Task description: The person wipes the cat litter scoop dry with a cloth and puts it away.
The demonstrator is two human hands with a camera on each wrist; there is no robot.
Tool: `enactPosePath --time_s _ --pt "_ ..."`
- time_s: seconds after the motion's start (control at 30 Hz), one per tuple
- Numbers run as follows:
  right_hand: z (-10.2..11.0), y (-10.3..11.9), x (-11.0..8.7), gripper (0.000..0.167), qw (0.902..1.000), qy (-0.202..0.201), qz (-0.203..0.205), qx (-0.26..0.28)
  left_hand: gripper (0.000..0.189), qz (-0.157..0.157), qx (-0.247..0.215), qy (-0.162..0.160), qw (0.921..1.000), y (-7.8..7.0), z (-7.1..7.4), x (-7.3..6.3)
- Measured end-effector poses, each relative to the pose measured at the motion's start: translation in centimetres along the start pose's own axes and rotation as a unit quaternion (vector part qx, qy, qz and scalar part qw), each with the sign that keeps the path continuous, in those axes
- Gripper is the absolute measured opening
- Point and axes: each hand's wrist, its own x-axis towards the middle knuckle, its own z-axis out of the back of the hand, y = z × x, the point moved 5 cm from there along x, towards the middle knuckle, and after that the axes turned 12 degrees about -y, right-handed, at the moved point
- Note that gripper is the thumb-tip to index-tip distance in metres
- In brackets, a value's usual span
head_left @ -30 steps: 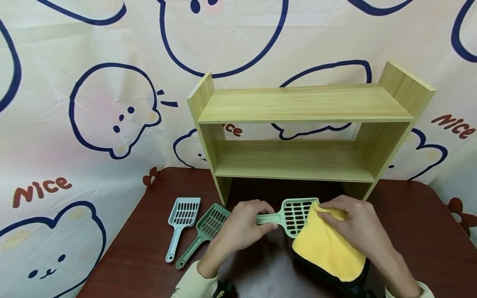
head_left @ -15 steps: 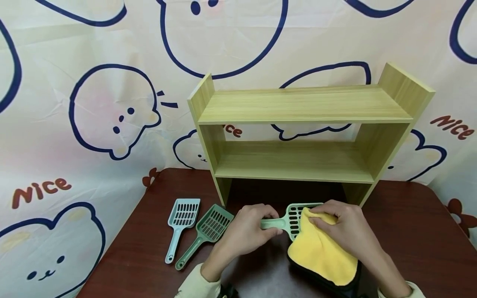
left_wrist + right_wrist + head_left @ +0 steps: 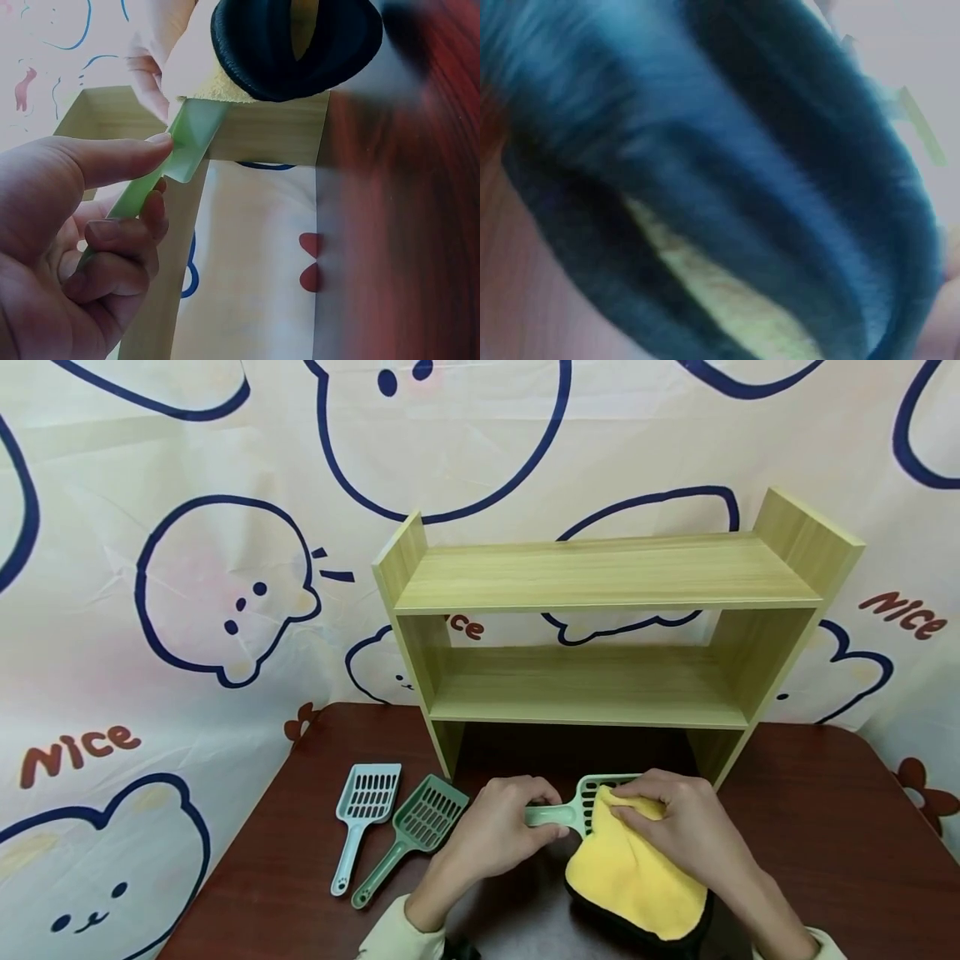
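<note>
A light green litter scoop (image 3: 558,815) with a slotted head is held level above the table. My left hand (image 3: 495,831) grips its handle, thumb on one side and curled fingers on the other in the left wrist view. My right hand (image 3: 686,827) pinches a yellow cloth (image 3: 637,889) with dark edging against the scoop's head, covering most of the slots. The cloth's loose part hangs toward me. Its dark folded underside (image 3: 780,150) fills the right wrist view, hiding most of that hand.
A light blue litter scoop (image 3: 367,797) and a darker green one (image 3: 423,818) lie side by side on the dark red-brown table (image 3: 262,877), left of my hands. Just behind my hands stands a pale wooden shelf (image 3: 592,689) with two boards. A patterned cloth backdrop (image 3: 225,718) hangs behind.
My right hand has slid the yellow cloth leftward along the scoop's head, closer to the handle. The left hand with the scoop has shifted slightly right and toward me.
</note>
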Motion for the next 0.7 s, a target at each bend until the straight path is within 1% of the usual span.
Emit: enactPosePath --time_s 0.23,0.37,0.5,0.7 --pt "1.3 -0.4 0.4 0.026 0.9992 -0.021 0.004 -0.034 0.018 0.009 -0.001 -0.009 0.9999 0.3 1.1 0.1" --pt "2.0 -0.6 0.7 0.027 0.9988 -0.033 0.007 -0.035 0.018 0.012 0.001 -0.015 0.9998 0.4 1.6 0.2" --pt "2.2 -0.5 0.7 0.028 0.9989 -0.034 0.008 -0.031 0.017 0.014 0.0 -0.015 0.9998 0.5 1.7 0.2" --pt "1.5 -0.2 0.5 0.027 0.9995 -0.025 0.007 -0.019 0.018 0.014 -0.009 -0.013 0.9998 0.3 1.3 0.2"
